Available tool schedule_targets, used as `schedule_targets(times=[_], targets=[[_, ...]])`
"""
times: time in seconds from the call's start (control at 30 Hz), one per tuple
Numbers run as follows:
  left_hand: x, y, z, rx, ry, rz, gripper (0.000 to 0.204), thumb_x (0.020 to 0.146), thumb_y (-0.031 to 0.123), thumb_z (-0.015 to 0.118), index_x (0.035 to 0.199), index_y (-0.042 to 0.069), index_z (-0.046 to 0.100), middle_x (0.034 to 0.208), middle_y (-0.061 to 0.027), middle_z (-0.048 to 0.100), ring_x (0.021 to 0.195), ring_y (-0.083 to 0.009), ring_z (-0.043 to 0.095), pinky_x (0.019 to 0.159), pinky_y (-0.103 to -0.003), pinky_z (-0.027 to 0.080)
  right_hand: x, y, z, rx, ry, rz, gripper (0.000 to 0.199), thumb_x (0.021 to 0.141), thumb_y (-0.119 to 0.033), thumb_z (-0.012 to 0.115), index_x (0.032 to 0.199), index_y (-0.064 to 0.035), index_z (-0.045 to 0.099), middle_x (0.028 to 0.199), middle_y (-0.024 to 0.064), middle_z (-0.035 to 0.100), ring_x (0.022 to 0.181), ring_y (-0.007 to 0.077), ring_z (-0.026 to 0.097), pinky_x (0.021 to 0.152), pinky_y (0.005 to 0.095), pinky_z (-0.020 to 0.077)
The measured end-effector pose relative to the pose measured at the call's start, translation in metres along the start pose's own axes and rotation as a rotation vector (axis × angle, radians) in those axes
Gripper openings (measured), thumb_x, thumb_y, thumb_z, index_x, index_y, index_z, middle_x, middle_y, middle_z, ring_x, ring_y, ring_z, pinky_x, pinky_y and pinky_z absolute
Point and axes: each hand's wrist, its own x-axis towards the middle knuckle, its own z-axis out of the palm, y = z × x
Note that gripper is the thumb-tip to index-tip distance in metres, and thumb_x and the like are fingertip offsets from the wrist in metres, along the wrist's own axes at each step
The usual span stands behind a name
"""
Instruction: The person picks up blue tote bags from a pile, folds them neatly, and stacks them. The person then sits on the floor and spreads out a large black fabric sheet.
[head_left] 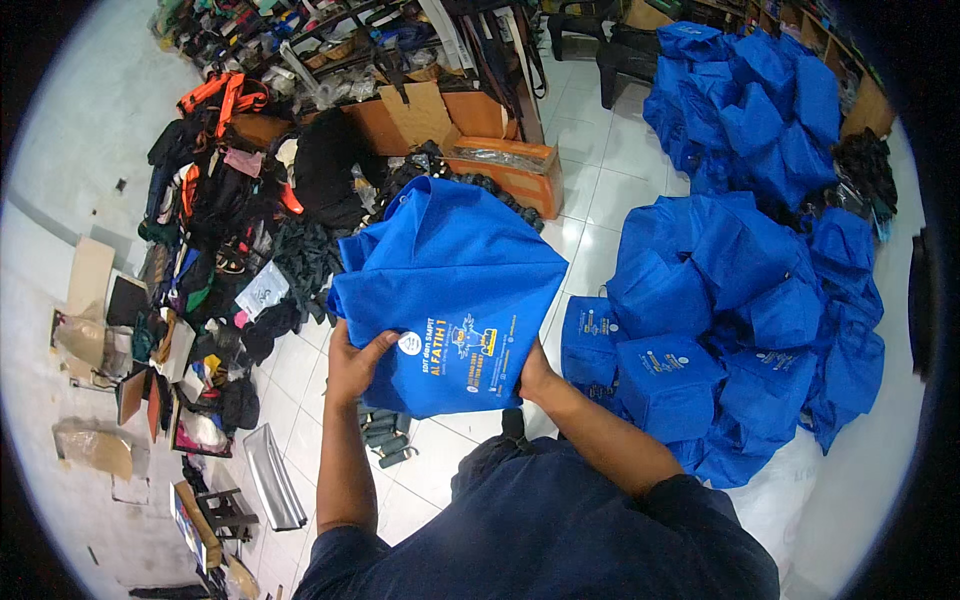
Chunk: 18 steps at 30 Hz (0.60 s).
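– Left hand [357, 362]: thumb pressed on the printed front of a blue bag [450, 285], fingers passing behind its left edge, a pinching grip. Right hand [535, 378]: at the lower right edge of the bag; its fingers are hidden, so whether they close on the cloth cannot be told.

– Where is the bag in relation to the floor [612, 185]?

– Raised above it, between the heap of clothes and oddments [225, 215] along the floor's left edge and the nearer pile of blue bags [700, 275] toward its right edge.

– Which faults are possible?

– Sagging, chiefly: the cloth looks limp, and an easing thumb may let the left side fold over. Excess pressure could instead crease the print. Should both holds fail, the bag might land on the small dark rolls [385, 432] below. The nearer pile, loosely stacked, may slide if its left edge is knocked.
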Motion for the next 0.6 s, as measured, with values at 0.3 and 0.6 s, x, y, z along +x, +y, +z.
schedule_targets(times=[0.3,0.6], targets=[[0.0,-0.05,-0.022,-0.333,0.19,-0.089,0.064,0.08,0.031,0.075,0.128,-0.001,0.045,0.117,-0.0129,0.06,0.101,-0.0234,0.061,0.088,-0.037,0.049,-0.062,-0.051,0.012,-1.355,-0.383,-0.591,0.087,0.079,-0.054,0.066,0.143,-0.0036,0.035,0.144,0.0235,0.037,0.136,0.0366,0.032,0.111,0.0505,0.0226],[-0.01,-0.077,-0.026,-0.49,0.287,-0.006,0.06,0.087,0.029,0.067,0.133,0.002,0.041,0.125,-0.0128,0.056,0.108,-0.0255,0.057,0.093,-0.04,0.046,-0.09,-0.037,0.022,-1.345,-0.107,-0.81,0.039,0.08,-0.024,0.071,0.113,-0.0049,0.064,0.121,0.013,0.062,0.121,0.0276,0.054,0.107,0.0545,0.0303]])
